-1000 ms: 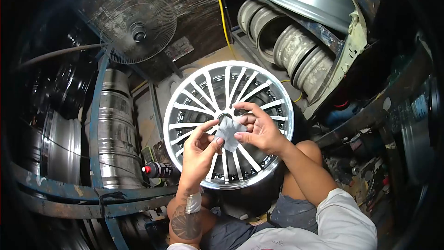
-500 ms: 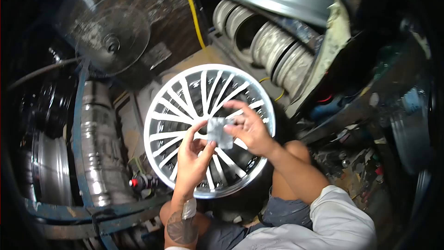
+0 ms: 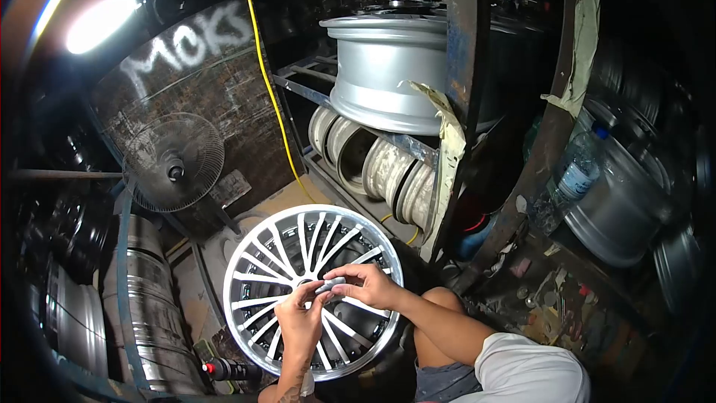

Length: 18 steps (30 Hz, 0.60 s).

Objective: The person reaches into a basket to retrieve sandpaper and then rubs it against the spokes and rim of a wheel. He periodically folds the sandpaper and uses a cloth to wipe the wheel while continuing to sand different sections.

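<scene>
Over the hub of a multi-spoke alloy wheel rim [image 3: 233, 283], both hands meet on a small folded grey sheet [image 3: 330, 284]. Its kind is hard to make out. The fingers and thumb of my left hand [image 3: 300, 315] pinch its left side. From the right, my right hand [image 3: 367, 288] grips the other side between thumb and fingers. The rim lies face up with pale spokes, dark gaps and a shiny outer lip. Fingers hide part of the sheet and part of the hub.
A wire fan [image 3: 174, 160] stands at the back left. Stacked rims [image 3: 145, 306] line the left rack, near a dark bottle with a red tip [image 3: 231, 369]. On the right shelf sit a large silver rim [image 3: 388, 75] and dirty rims [image 3: 388, 168]. A yellow cable [image 3: 266, 67] hangs behind.
The grey sheet, flat and square before, is now folded small between the fingers. My hands have drawn closer together. The head view has tilted up, showing more shelf and a lamp.
</scene>
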Motion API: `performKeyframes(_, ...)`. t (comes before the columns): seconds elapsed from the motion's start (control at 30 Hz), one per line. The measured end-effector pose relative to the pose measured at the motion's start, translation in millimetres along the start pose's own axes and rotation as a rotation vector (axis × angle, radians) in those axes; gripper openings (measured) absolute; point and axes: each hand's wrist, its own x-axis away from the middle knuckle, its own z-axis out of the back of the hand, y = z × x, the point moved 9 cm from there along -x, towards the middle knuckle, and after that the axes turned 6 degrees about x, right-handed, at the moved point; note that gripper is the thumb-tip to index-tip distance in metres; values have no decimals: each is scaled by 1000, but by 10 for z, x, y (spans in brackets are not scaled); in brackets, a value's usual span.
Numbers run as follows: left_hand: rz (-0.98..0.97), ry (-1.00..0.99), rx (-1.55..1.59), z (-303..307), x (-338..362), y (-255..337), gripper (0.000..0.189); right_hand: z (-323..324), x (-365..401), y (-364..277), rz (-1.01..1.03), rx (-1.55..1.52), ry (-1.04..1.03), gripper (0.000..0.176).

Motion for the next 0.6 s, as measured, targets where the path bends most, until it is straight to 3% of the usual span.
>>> performKeyframes(0.07,17,24,-2,29,2,9,15,28,19,-122,105,275,30,21)
performKeyframes(0.13,93,20,65,40,5,-42,12,8,24,-149,148,267,84,20)
performKeyframes(0.27,245,21,176,73,52,-470,22,-105,30,242,-54,-48,145,23)
performKeyframes(0.3,255,21,254,75,76,-444,26,-190,29,303,-161,-320,142,33)
performKeyframes(0.4,213,31,462,30,22,-307,35,-297,14,333,-222,-473,147,37)
performKeyframes(0.47,161,56,440,54,27,-288,45,-357,39,373,-284,-480,124,31)
performKeyframes(0.5,193,49,483,56,34,-281,46,-368,45,332,-277,-457,147,21)
performKeyframes(0.6,288,18,518,97,59,-247,47,-357,43,331,-214,-215,103,14)
